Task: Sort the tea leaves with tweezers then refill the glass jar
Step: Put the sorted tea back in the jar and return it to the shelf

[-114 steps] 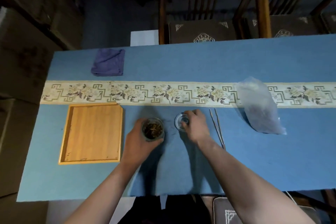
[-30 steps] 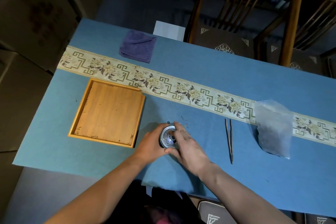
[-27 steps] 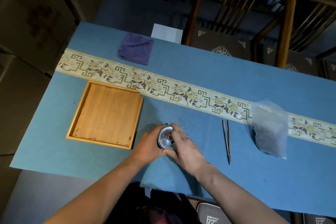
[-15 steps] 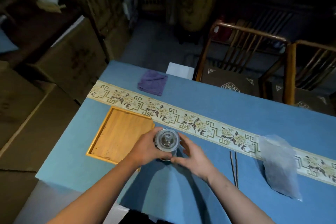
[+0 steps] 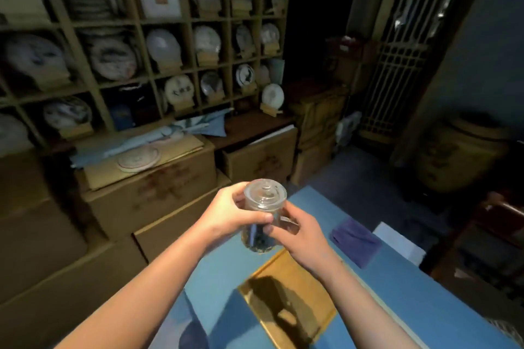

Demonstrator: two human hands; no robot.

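Above the wooden tray (image 5: 286,300), both hands' fingers (image 5: 263,218) clamp the lidded glass jar (image 5: 262,215); no legible label.

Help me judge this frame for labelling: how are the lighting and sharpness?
Head view: dim room; the shelves smear with motion blur and bend at the edges; the glass jar, held in both hands, is sharper; hand shadows fall on the wooden tray.

Wooden tray (image 5: 286,303) cut off below; glass jar (image 5: 262,215) partly behind fingers.
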